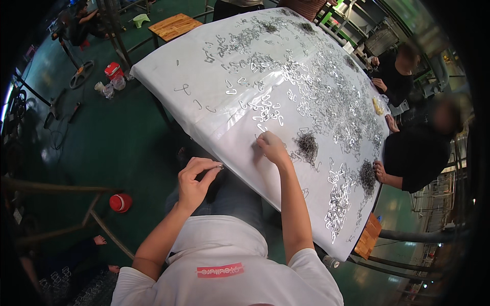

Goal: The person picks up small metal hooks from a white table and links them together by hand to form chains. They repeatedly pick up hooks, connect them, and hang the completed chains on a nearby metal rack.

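Observation:
Just off the near edge of the table, my left hand pinches a small shiny metal piece between thumb and fingertips; most of it is hidden. Farther right, my right hand is over the white-covered table, its fingers drawn together and pointing down. A thin bent wire shows beside those fingertips, and I cannot tell whether they grip it. Just beyond lies a loose cluster of bright metal wire hooks. To the right of my right hand is a dense dark heap of hooks.
Many more hooks are spread over the tabletop. Two people in dark tops sit along the right edge, hands at the table; others are at the far end. A wooden stool stands beyond the left corner. A red container is on the green floor.

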Demonstrator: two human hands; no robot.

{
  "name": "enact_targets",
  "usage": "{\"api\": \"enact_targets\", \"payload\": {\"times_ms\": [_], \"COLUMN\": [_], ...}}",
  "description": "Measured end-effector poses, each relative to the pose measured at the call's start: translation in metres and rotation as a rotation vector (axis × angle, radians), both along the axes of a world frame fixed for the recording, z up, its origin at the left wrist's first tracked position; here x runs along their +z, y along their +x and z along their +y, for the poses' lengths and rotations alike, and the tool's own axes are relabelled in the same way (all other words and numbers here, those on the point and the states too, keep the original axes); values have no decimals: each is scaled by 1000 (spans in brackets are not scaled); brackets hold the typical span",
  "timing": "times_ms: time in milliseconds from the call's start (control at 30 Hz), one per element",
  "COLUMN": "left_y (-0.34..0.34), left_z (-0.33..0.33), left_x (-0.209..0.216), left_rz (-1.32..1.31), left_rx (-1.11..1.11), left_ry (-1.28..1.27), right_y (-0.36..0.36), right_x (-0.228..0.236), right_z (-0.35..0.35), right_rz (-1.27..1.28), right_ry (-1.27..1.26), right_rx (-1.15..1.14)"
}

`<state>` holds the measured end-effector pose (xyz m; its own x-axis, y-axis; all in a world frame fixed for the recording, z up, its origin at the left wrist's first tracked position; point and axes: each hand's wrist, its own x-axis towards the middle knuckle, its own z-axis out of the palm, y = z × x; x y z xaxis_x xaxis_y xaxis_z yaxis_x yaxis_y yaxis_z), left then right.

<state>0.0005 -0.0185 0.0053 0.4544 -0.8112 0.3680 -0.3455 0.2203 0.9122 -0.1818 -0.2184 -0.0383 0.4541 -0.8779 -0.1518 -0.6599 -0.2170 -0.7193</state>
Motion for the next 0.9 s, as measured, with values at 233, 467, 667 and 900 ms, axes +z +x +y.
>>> {"api": "enact_targets", "payload": {"times_ms": [233, 467, 667, 900], "left_y": [0, 0, -3, -7], "left_z": [-1, -5, -7, -8], "left_x": [0, -3, -2, -8], "left_rz": [-73, -108, -100, -146], "left_rx": [-4, -13, -3, -24], "left_ry": [-45, -55, -65, -44], "right_y": [-1, 28, 37, 44], "right_x": [39, 76, 75, 63], "right_z": [50, 124, 135, 133], "right_rz": [-754, -935, -845, -898], "right_ry": [552, 631, 560, 423], "right_rx": [-73, -53, -128, -140]}}
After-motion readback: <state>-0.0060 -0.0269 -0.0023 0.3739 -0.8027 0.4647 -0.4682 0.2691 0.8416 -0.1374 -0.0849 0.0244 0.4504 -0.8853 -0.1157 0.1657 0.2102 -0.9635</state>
